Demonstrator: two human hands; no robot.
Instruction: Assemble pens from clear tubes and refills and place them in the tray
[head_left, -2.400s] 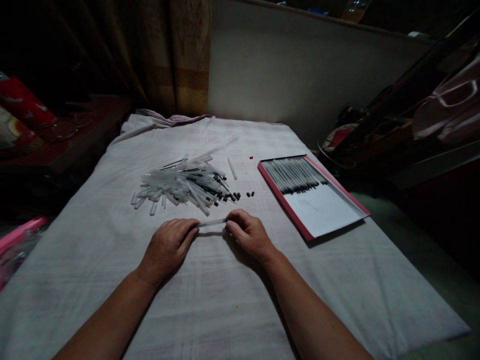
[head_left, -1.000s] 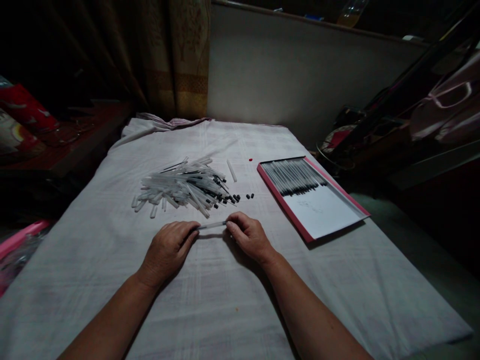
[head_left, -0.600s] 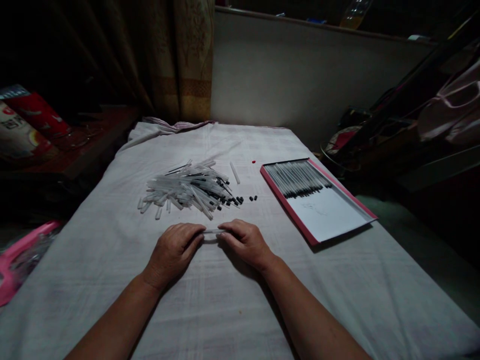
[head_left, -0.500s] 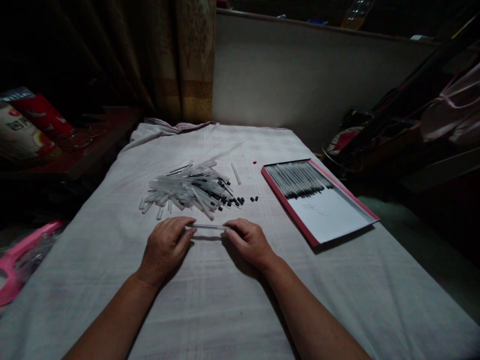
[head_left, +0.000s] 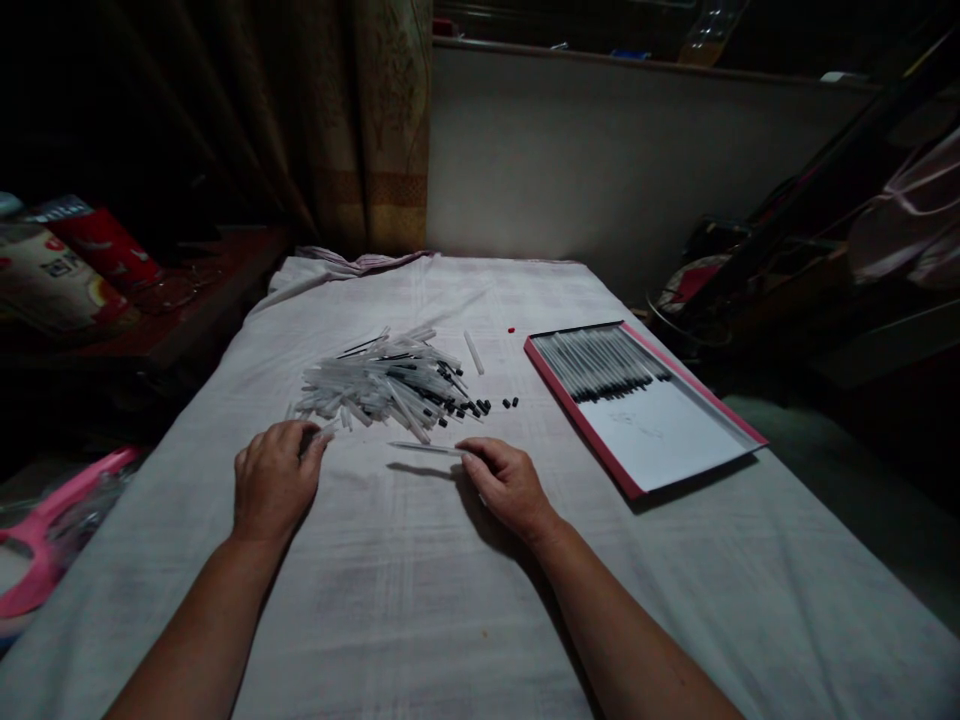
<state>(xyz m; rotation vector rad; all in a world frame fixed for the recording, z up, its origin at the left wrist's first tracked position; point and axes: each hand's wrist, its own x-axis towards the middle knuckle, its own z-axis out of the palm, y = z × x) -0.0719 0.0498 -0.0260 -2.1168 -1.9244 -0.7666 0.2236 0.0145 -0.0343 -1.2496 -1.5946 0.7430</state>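
My right hand [head_left: 507,484] pinches the right end of a thin clear pen tube [head_left: 424,449] that juts left just above the white cloth [head_left: 420,580]. My left hand [head_left: 274,480] rests further left, its fingertips closed on a short clear piece at the near-left edge of the pile of clear pen parts [head_left: 379,382]. Small black caps [head_left: 480,405] lie scattered at the pile's right side.
A red-edged tray [head_left: 679,430] at the right holds a row of finished pens [head_left: 600,362]. A single white tube [head_left: 473,352] and a tiny red bit [head_left: 511,329] lie behind the pile. Pink plastic [head_left: 45,520] sits off the left edge; clutter stands at the right.
My left hand let go of the thin tube and moved left to the pile's near edge. My right hand keeps the tube. The camera view shifted slightly.
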